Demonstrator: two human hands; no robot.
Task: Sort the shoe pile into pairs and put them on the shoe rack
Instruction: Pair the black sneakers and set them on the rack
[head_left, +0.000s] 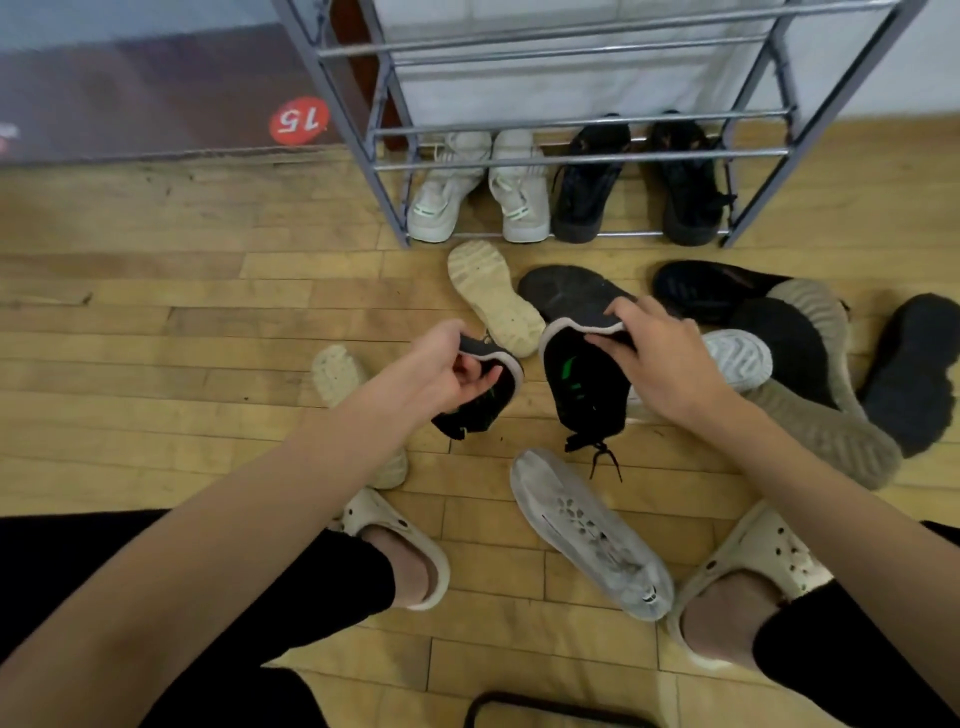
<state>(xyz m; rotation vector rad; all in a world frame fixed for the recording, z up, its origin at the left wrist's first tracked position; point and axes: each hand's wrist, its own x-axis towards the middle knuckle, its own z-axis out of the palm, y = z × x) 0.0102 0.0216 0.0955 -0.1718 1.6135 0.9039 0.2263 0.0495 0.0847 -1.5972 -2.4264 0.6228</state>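
Note:
My left hand (451, 370) grips the heel of a black sneaker with green marks (480, 408), held above the floor. My right hand (662, 361) grips the heel of its matching black sneaker (584, 387), whose laces dangle. A metal shoe rack (582, 156) stands ahead; its bottom shelf holds a white pair (483, 192) and a black pair (639, 187). Loose shoes lie around my hands: a cream shoe sole-up (491, 296), a black one sole-up (566, 293), a grey-white sneaker (587, 535) and several dark shoes (810, 364) at the right.
Another cream shoe (337, 371) lies partly under my left arm. My feet in cream clogs (410, 540) rest on the wooden floor near the pile. A red round "15" sticker (298, 120) is on the wall panel at the left. A dark curved object (545, 709) shows at the bottom edge.

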